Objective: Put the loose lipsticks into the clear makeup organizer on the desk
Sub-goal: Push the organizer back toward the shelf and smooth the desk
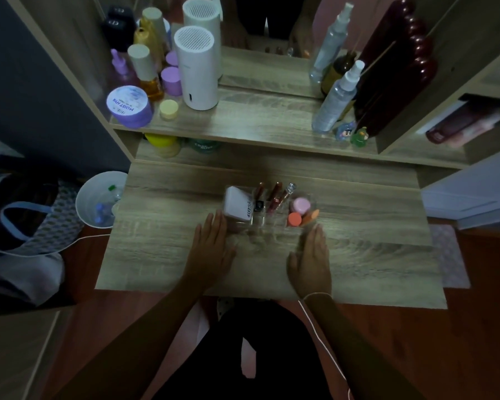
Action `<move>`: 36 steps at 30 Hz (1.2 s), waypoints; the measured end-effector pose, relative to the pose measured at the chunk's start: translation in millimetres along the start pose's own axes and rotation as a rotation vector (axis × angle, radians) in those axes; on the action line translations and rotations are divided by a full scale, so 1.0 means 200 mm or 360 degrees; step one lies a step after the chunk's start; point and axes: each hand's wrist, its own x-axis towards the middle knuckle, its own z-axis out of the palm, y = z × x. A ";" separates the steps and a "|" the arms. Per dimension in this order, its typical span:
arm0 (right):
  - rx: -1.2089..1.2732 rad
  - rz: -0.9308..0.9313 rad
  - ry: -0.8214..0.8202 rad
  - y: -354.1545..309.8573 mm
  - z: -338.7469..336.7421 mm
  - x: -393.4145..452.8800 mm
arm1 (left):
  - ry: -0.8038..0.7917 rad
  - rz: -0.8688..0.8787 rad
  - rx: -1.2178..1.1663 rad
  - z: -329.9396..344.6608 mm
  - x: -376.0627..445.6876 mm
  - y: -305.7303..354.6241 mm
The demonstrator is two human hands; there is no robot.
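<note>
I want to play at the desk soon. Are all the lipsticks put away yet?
It looks nearly finished. Several lipsticks already stand in the organizer, beside a white box and small jars. No loose lipsticks show on the desk. Nothing is in hand: the left hand and right hand lie flat and empty on either side of it.

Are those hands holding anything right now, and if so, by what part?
Nothing is held. The left hand and right hand lie flat and open on the desk, just before the clear makeup organizer.

Home bedroom: mirrored vanity desk [358, 226], cosmetics [129, 106]
</note>
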 end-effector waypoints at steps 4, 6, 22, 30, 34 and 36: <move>-0.0105 -0.0010 -0.0094 0.03 0.02 0.03 | 0.0000 -0.0006 -0.0017 0.00 -0.01 -0.01; -0.0152 -0.0018 -0.0072 0.04 0.02 0.02 | -0.0008 -0.0001 -0.0008 -0.01 0.00 -0.01; -0.0272 -0.0122 -0.0111 0.21 -0.06 0.09 | -0.0086 0.0119 0.0103 0.00 0.05 0.02; -0.0310 -0.0126 -0.0145 0.39 -0.16 0.15 | -0.0101 0.0157 0.0068 0.05 0.14 0.18; -0.0289 -0.0087 -0.0165 0.49 -0.22 0.18 | -0.0092 0.0164 0.0077 0.08 0.19 0.30; -0.0284 -0.0065 -0.0163 0.55 -0.24 0.20 | -0.0092 0.0173 0.0064 0.10 0.21 0.38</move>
